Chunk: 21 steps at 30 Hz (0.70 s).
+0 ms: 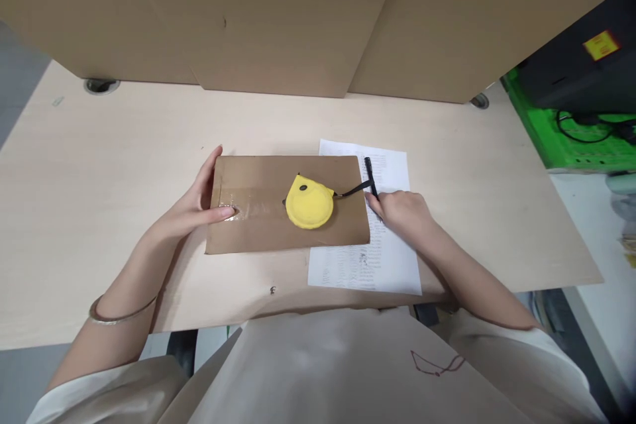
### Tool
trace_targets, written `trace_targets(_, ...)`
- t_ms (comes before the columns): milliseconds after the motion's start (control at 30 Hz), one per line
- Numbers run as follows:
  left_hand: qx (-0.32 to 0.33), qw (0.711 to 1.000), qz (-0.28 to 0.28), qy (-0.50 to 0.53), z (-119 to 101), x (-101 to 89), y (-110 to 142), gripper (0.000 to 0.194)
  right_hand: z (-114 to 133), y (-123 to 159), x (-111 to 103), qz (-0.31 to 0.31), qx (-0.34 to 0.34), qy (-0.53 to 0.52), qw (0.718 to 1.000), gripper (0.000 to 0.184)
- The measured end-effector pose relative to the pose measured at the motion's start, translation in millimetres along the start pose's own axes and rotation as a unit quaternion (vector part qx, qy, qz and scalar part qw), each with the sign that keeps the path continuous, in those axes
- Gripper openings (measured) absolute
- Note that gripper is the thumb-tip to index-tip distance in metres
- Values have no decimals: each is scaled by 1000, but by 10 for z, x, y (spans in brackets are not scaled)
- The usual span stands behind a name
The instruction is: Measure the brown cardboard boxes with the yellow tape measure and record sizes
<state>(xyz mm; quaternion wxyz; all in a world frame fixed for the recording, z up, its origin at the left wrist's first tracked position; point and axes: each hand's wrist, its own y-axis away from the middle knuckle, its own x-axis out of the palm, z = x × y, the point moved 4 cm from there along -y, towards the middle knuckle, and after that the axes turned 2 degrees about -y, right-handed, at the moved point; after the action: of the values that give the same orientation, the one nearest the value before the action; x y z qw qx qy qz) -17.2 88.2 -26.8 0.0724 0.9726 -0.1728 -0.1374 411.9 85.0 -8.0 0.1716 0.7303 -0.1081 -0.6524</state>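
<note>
A brown cardboard box (258, 228) with clear tape at its left end lies crosswise in front of me. My left hand (196, 202) grips that end, thumb on top and fingers around the far left corner. On the box rests a yellow, bird-shaped felt pouch (311, 204) with a black eye. Its thin black strap (356, 189) runs right to a black pen (369, 169). My right hand (403, 211) is closed around the pen's lower part, just off the box's right edge. Whether the strap is tied to the pen, I cannot tell.
Under the box's right part lies a printed paper sheet (368, 275) on the pale wooden table (99, 212). Tall cardboard panels (298, 20) stand along the back. At right are a green crate (546, 139) and a black case (581, 59) with cables.
</note>
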Motion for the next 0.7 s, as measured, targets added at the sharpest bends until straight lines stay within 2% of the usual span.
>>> trace_targets(100, 12, 1000, 3, -6, -26, 13, -21, 150, 166, 67, -29, 15, 14, 31, 999, 49)
trace_targets(233, 19, 1000, 11, -16, -43, 13, -35, 149, 163, 63, -116, 20, 21, 17, 999, 51)
trace_targets(300, 16, 1000, 20, -11, -37, 17, -34, 150, 151, 56, -215, -22, 33, -7, 999, 48)
trace_targets(367, 15, 1000, 26, -2, -39, 26, -28, 150, 195, 83, -375, -117, 38, -58, 991, 43)
trace_targets(433, 18, 999, 28, 2, -56, 36, -21, 147, 349, 152, -545, -208, -7, -116, 971, 42)
trace_targets(467, 19, 999, 29, 3, -65, 40, -17, 146, 472, 194, -612, -232, -50, -137, 962, 49)
trace_targets(567, 24, 999, 27, 12, -70, 45, -12, 146, 907, 298, -704, -226, -177, -150, 946, 75)
trace_targets(633, 27, 999, 20, 19, -34, 53, -24, 149, 1111, 325, -703, -217, -204, -135, 945, 76)
trace_targets(700, 26, 999, 0, 37, 32, 81, -52, 154, 1170, 314, -685, -210, -200, -134, 948, 66)
